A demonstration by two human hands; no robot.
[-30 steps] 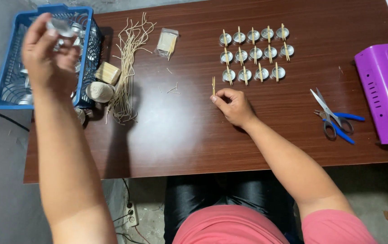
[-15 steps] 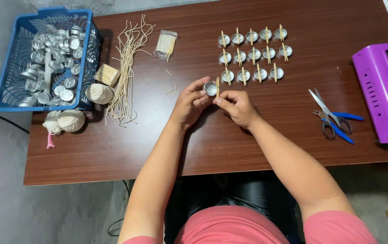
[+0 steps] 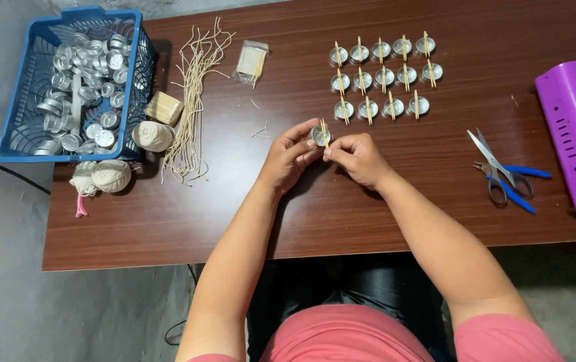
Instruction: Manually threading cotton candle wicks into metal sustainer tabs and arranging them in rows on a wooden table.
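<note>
My left hand (image 3: 290, 155) holds a small round metal cup (image 3: 319, 135) above the middle of the brown table (image 3: 167, 214). My right hand (image 3: 357, 157) pinches a thin wooden stick (image 3: 325, 133) that lies across the cup's top. Both hands meet at the cup. Behind them stand three rows of several like cups (image 3: 383, 75), each with a stick across it.
A blue basket (image 3: 13, 127) of metal cups sits at the far left, partly past the table's edge. Beside it lie string balls (image 3: 151, 136), a bundle of pale wicks (image 3: 193, 100) and a small clear bag (image 3: 250, 62). Blue-handled scissors (image 3: 502, 175) and a purple box (image 3: 573, 134) are on the right.
My left hand came from the basket with a cup to the table's middle. My right hand brought the stick onto the cup, and both hands have shifted slightly since.
</note>
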